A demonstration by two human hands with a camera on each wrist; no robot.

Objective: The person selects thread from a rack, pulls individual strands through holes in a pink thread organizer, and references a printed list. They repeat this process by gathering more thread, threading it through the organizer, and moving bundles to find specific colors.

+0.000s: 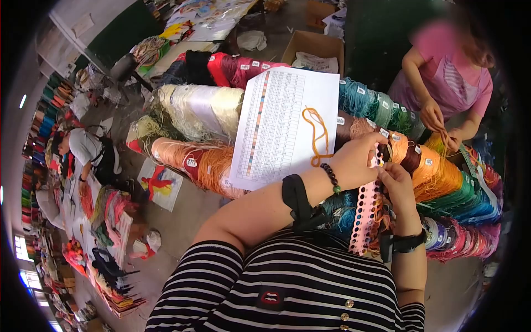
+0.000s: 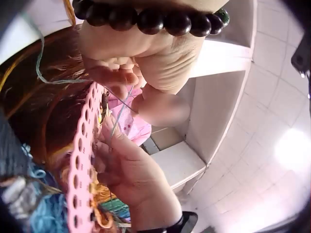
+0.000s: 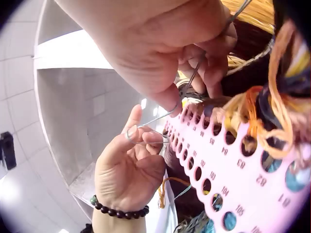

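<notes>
- A pink hole card [image 1: 365, 213] is being held upright in front of the striped shirt. Its long axis is running from the lap up toward the two hands, leaning slightly to the right at the top.
- The card's rows of round holes (small numbers are printed beside them) are being shown to the right wrist camera. Orange and yellow tufts are hanging out of several holes.
- A thin thread [image 3: 167, 114] is being stretched between the two hands, slanting from the card's upper end down and away to the left hand.
- The thread is being pinched by the left hand [image 1: 357, 160], the one with the bead bracelet [image 1: 331, 177]. Thumb and forefinger are being pressed together on a small loop of it, just off the card's upper edge, and the other fingers are being kept curled.
- The other end is being pinched by the right hand [image 1: 399, 191]. Its fingers [image 3: 209, 63] are bunched together directly above the top holes, and its palm is lying just beside the card's long edge.
- A printed colour chart [image 1: 276, 127] is lying on the bundled thread skeins [image 1: 442, 177] beyond the hands, with an orange strand [image 1: 316, 135] lying looped on it.
</notes>
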